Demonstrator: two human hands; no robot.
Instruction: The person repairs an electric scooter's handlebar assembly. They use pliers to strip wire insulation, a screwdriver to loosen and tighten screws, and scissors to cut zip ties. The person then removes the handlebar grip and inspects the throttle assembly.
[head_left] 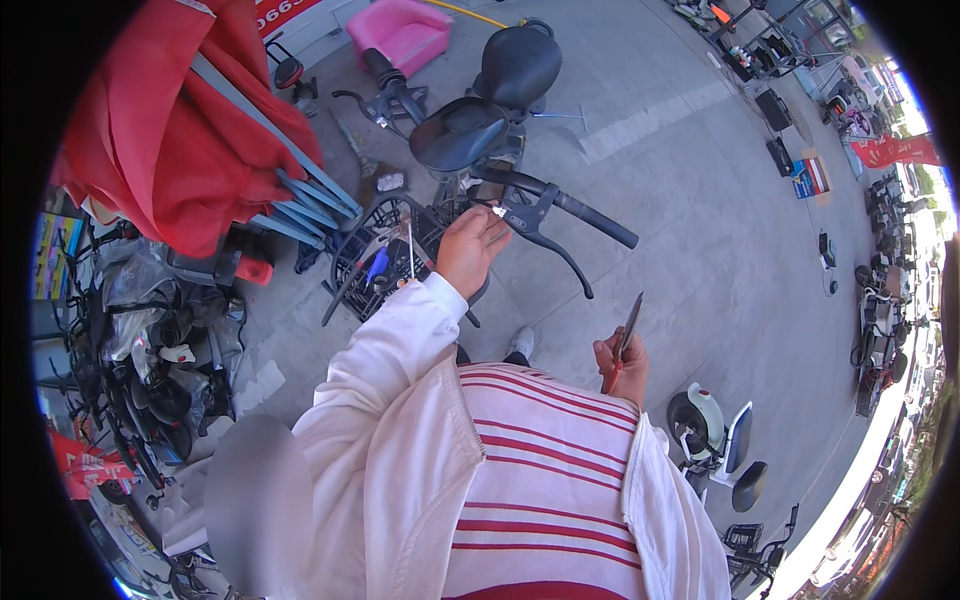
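Note:
My left hand (472,250) has its fingers curled at a small silver fitting (499,211) on the inner end of a black brake lever (555,256), which hangs below the right handlebar grip (600,220); my thumb is mostly hidden. My right hand (620,365) holds pliers (630,328) with a red handle and dark jaws pointing up, down and right of the lever. A wire basket (343,262) under the handlebar holds a blue-handled tool (378,264) and other small items. A black seat (520,65) and a dark oval part (455,135) sit beyond my left hand.
A folded red canopy (200,140) with metal struts leans at upper left, above piled bike parts (160,360). A pink chair (398,35) stands at the back. A white scooter (705,425) is at lower right; parked bikes (880,300) line the right edge of the concrete floor (680,180).

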